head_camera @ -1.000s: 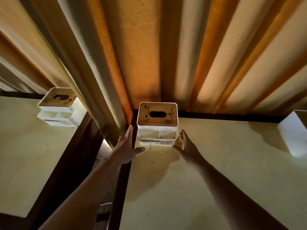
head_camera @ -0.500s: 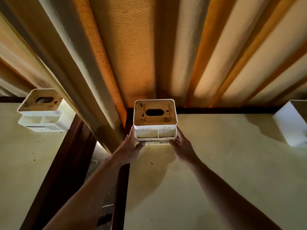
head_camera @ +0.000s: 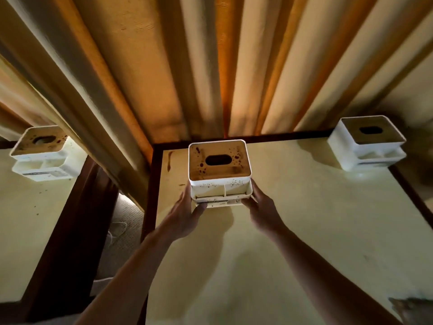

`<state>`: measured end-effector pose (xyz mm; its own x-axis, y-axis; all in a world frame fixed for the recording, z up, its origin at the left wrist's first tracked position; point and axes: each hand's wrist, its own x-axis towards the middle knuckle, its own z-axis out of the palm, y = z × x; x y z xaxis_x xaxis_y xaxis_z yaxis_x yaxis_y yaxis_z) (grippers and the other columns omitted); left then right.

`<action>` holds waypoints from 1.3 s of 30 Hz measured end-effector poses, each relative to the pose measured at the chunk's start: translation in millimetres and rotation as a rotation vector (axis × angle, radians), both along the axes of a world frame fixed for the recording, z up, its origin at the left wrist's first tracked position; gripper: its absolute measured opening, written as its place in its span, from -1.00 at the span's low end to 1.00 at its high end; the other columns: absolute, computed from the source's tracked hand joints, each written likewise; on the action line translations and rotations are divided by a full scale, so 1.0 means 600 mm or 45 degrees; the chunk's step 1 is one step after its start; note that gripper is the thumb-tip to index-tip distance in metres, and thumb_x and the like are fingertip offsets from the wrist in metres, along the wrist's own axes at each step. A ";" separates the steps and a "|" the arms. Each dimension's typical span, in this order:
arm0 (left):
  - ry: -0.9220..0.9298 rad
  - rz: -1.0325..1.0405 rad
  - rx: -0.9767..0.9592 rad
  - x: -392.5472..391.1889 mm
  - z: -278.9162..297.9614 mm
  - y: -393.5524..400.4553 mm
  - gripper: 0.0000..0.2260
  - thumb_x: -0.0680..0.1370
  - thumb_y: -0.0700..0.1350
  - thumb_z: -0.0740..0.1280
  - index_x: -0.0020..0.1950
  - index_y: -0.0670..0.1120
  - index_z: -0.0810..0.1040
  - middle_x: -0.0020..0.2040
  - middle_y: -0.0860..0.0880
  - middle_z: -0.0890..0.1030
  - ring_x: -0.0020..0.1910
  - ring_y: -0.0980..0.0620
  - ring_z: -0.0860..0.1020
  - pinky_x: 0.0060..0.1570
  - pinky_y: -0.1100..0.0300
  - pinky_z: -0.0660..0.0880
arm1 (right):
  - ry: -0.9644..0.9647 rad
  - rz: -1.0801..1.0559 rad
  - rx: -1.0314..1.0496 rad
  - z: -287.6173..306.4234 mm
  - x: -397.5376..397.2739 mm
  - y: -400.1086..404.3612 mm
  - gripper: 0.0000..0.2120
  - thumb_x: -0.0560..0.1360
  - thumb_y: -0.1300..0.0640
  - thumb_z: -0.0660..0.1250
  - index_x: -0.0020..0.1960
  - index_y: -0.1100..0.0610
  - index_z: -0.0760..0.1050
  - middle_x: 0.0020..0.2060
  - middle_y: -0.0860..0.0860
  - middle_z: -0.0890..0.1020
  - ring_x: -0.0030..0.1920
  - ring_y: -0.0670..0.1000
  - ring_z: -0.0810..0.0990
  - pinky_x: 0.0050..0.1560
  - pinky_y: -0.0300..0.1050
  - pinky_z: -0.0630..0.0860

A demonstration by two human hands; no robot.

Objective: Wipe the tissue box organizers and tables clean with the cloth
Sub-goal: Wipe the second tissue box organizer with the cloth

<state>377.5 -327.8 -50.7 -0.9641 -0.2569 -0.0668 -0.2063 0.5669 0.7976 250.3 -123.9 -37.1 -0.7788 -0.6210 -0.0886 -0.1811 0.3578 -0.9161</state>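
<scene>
The middle organizer (head_camera: 220, 177) looks like smooth white plastic flecked with dark spots, and its lid (head_camera: 219, 160) looks like matt brown wood, stained with dark splashes. The left organizer (head_camera: 41, 158) and the right organizer (head_camera: 367, 146) show the same white plastic and wood-look tops. The table (head_camera: 304, 219) has a smooth, faintly glossy pale top with a dark wood-look rim, and the curtain (head_camera: 187, 66) behind is coarse woven cloth.

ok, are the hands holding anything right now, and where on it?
The middle tissue box organizer, held at its lower front corners: left hand on the left side, right hand on the right.
</scene>
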 end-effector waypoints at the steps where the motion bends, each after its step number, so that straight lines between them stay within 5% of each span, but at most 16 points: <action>1: -0.006 0.015 -0.011 0.009 0.000 0.031 -0.38 0.60 0.22 0.20 0.57 0.04 0.06 0.42 -0.02 0.45 0.32 0.12 0.47 0.29 0.22 0.48 | -0.009 -0.017 0.010 0.005 0.010 0.033 -0.49 0.60 -0.06 0.19 0.52 -0.05 0.24 0.19 -0.20 0.55 0.04 -0.47 0.50 -0.05 -0.57 0.38; 6: -0.002 0.007 0.015 0.056 0.009 0.206 -0.41 0.63 0.14 0.22 0.57 0.00 0.07 0.39 0.01 0.46 0.30 0.12 0.46 0.28 0.23 0.47 | -0.037 -0.041 0.063 0.019 0.058 0.207 -0.50 0.63 0.10 0.23 0.54 -0.01 0.21 0.22 -0.17 0.54 0.03 -0.36 0.52 -0.08 -0.60 0.35; 9: -0.003 0.030 0.030 0.086 0.002 0.299 -0.39 0.62 0.19 0.20 0.58 0.03 0.05 0.42 0.02 0.44 0.33 0.13 0.46 0.28 0.21 0.46 | -0.042 -0.021 0.031 0.025 0.086 0.298 -0.43 0.58 -0.08 0.21 0.55 0.02 0.21 0.20 -0.14 0.57 -0.05 -0.52 0.48 -0.10 -0.59 0.35; 14: -0.088 0.102 0.034 0.133 -0.021 0.419 -0.35 0.59 0.26 0.19 0.58 0.05 0.05 0.43 0.06 0.44 0.31 0.16 0.45 0.21 0.45 0.34 | -0.049 -0.015 0.023 0.010 0.128 0.420 -0.22 0.42 -0.38 0.10 0.55 -0.05 0.17 -0.14 -0.22 0.59 -0.36 -0.42 0.48 -0.29 -0.50 0.37; 20: -0.153 0.095 0.015 0.172 -0.035 0.493 -0.25 0.53 0.40 0.12 0.60 0.08 0.00 0.43 0.07 0.43 0.34 0.14 0.44 0.30 0.16 0.44 | -0.150 -0.042 0.084 -0.017 0.171 0.501 -0.43 0.62 0.12 0.24 0.56 -0.11 0.11 0.06 -0.19 0.62 -0.17 -0.34 0.58 -0.24 -0.45 0.42; 23: -0.171 0.097 0.005 0.183 -0.041 0.513 -0.30 0.56 0.33 0.17 0.60 0.11 0.00 0.41 0.09 0.43 0.32 0.15 0.45 0.30 0.06 0.46 | -0.141 -0.050 0.067 -0.021 0.188 0.523 -0.42 0.62 0.12 0.24 0.55 -0.11 0.09 0.14 -0.18 0.60 -0.09 -0.37 0.58 -0.20 -0.49 0.42; 27: -0.207 0.101 -0.001 0.191 -0.048 0.531 -0.33 0.57 0.29 0.19 0.58 0.11 0.04 0.38 0.10 0.46 0.31 0.17 0.46 0.28 0.03 0.49 | -0.122 -0.041 0.045 -0.025 0.197 0.539 -0.44 0.62 0.18 0.22 0.41 -0.27 0.05 0.10 -0.28 0.55 -0.23 -0.32 0.60 -0.31 -0.48 0.40; 34: -0.305 0.104 -0.025 0.195 -0.053 0.534 -0.36 0.57 0.26 0.20 0.56 0.04 0.09 0.39 0.07 0.46 0.29 0.21 0.46 0.29 0.19 0.46 | -0.164 -0.005 0.099 -0.042 0.199 0.544 -0.38 0.62 0.25 0.22 0.42 -0.28 0.01 0.21 -0.16 0.55 -0.12 -0.42 0.56 -0.18 -0.49 0.42; 39: -0.377 0.095 -0.118 0.199 -0.046 0.541 -0.35 0.63 0.10 0.24 0.60 -0.03 -0.01 0.51 0.07 0.30 0.38 0.19 0.32 0.28 0.41 0.19 | -0.259 0.022 0.112 -0.053 0.198 0.539 -0.40 0.64 0.19 0.18 0.56 -0.08 -0.03 0.22 -0.05 0.57 -0.23 -0.41 0.55 -0.28 -0.44 0.44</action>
